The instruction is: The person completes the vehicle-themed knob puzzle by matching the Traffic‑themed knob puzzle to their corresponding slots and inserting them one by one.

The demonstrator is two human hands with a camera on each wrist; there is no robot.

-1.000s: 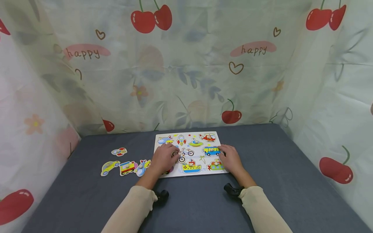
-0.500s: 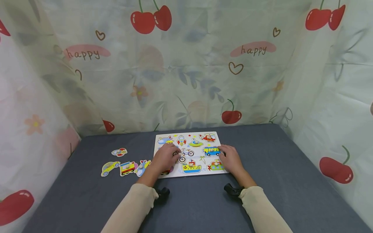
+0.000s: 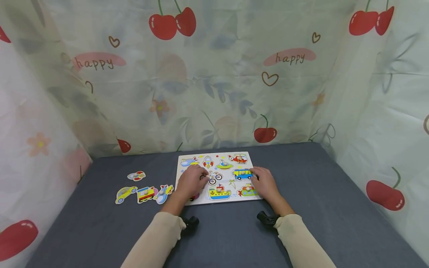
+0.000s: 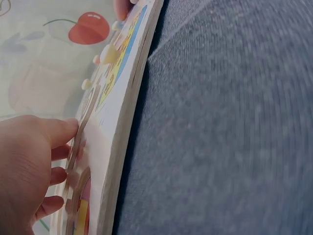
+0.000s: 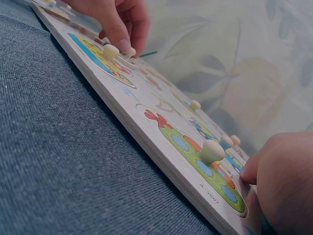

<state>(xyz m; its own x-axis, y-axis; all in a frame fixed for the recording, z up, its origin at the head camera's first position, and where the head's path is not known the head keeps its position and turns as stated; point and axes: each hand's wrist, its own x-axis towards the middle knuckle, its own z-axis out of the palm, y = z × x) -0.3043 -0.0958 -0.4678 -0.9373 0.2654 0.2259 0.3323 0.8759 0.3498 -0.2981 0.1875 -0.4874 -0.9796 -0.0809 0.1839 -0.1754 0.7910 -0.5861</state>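
Observation:
A white wooden puzzle board [image 3: 201,199] with printed vehicles lies flat near the far side of the table. My left hand [image 3: 191,181] is over its left part, thumb and forefinger pinching the knob of the bicycle piece [image 3: 214,178]. In the right wrist view the thumb of the left hand [image 5: 112,24] presses close against that small knob. My right hand [image 3: 265,182] holds the board's right edge, with the thumb beside the bus piece [image 3: 242,174]. Between the hands the ship piece [image 3: 219,192] and the submarine piece [image 5: 181,142] sit in the board.
Left of the board lie a rocket piece [image 3: 136,176], a yellow car piece [image 3: 126,194], a train piece [image 3: 146,194] and an airplane piece [image 3: 164,194]. A dark cloth [image 3: 228,238] covers the table. A cherry-print curtain [image 3: 214,96] stands behind it.
The bicycle piece has turned and shifted slightly under my left hand, which edged a little to the right. My right hand has stayed at the board's edge.

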